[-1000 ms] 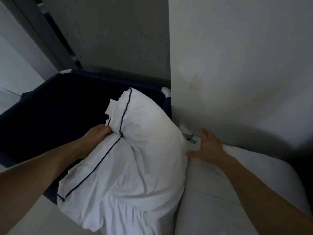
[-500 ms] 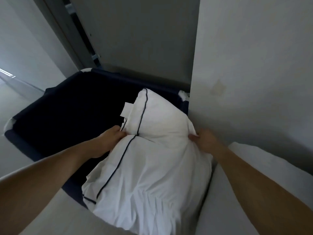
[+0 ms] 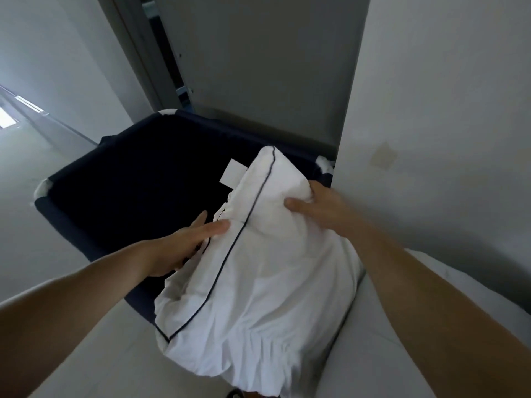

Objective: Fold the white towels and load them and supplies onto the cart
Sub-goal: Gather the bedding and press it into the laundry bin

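A white pillow (image 3: 258,282) with thin dark piping and a white tag lies over the near right corner of a dark navy fabric bin (image 3: 129,182) of the cart. My right hand (image 3: 313,208) grips the pillow's upper right edge, thumb and fingers bunching the fabric. On the pillow's left side my left hand (image 3: 189,242) rests with straight fingers, touching the cloth just left of the piping. The bin's inside looks dark and I cannot see its contents.
A grey-white wall (image 3: 445,139) stands close on the right, with a grey door panel (image 3: 258,67) behind the bin. Another white cushion or mattress (image 3: 388,354) lies at the lower right. Pale floor (image 3: 43,239) stretches off to the left.
My right hand moved from the wall side onto the pillow and gripped its upper edge. My left hand let go its grasp and now lies flat against the pillow. The view shifted right and up.
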